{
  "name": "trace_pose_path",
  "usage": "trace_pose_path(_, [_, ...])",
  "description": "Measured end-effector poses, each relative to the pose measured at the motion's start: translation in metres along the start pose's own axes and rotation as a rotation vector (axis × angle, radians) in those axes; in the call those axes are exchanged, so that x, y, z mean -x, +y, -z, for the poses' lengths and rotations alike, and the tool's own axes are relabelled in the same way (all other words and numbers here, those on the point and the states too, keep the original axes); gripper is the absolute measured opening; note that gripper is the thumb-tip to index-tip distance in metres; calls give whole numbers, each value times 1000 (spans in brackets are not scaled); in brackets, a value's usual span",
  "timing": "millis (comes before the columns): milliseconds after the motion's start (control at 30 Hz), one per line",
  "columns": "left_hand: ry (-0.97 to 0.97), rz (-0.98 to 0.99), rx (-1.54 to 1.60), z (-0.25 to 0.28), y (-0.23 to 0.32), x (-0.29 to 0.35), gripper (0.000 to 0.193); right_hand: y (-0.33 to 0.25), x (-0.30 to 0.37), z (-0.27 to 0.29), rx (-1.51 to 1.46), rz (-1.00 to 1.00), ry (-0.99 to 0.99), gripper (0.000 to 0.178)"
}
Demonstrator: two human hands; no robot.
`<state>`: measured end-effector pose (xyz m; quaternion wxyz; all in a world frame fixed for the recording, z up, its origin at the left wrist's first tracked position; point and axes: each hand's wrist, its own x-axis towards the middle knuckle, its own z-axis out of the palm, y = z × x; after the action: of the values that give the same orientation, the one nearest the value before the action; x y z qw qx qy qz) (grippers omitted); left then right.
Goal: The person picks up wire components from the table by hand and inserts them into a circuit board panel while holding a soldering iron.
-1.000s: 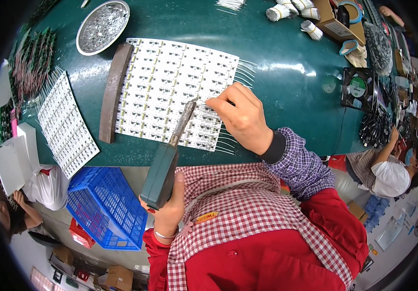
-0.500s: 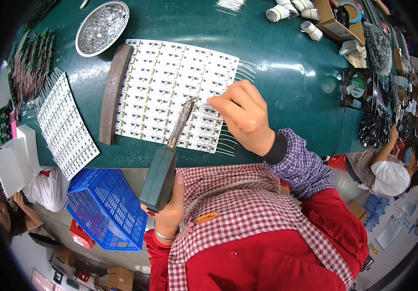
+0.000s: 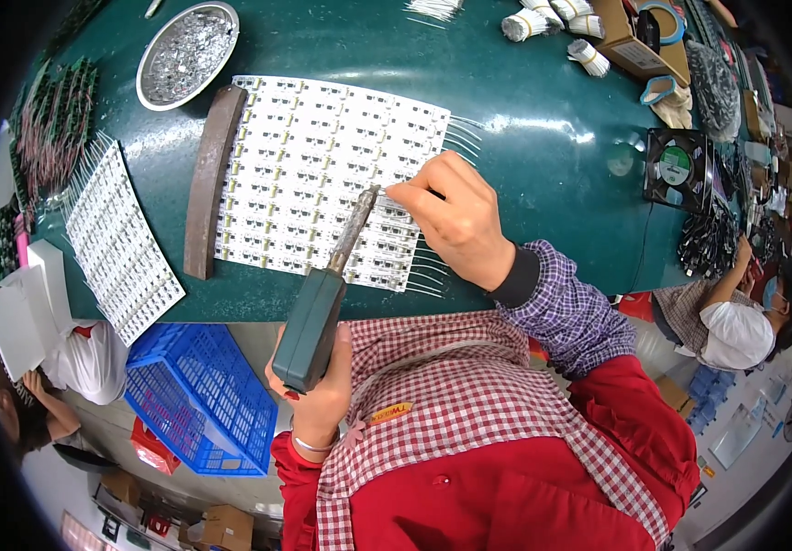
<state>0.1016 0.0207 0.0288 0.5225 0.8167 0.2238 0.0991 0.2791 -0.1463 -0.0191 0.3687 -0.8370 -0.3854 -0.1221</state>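
A large white circuit board panel (image 3: 322, 138), covered with rows of small components, lies on the green table. Thin white wires (image 3: 427, 275) stick out from its right edge. My left hand (image 3: 324, 397) is closed round the handle of a dark green soldering gun (image 3: 311, 326), whose metal tip touches or nearly touches the panel right of its middle. Just beside that tip, my right hand (image 3: 460, 223) pinches a thin white wire, mostly hidden by the fingers. A dark, heavy-looking bar (image 3: 211, 184) lies along the panel's left edge.
A second wired panel (image 3: 125, 243) overhangs the table's front edge at left. A bowl of metal scraps (image 3: 186, 57) stands far left, wire bundles (image 3: 589, 57) and a cardboard box (image 3: 639, 46) far right, near a black fan (image 3: 680, 168). A blue crate (image 3: 203, 395) is below; other people sit either side.
The soldering gun's body has swung slightly right and its tip has come closer to my right fingertips. My right hand has shifted a little left.
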Motion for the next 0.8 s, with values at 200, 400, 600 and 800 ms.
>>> trace_pose_path(200, [-31,-34,-59,2,0,-1,21,-2,1,-1,24,-15,-16,19])
trace_pose_path(400, [-30,-22,-85,4,7,-1,18,-1,1,-1,31,-14,-14,18])
trace_pose_path(600, [-60,99,-32,11,-3,11,30,-2,1,-1,35,-11,-20,18])
trace_pose_path(800, [-30,-68,-71,4,-1,1,19,-2,1,-1,40,-8,-20,17])
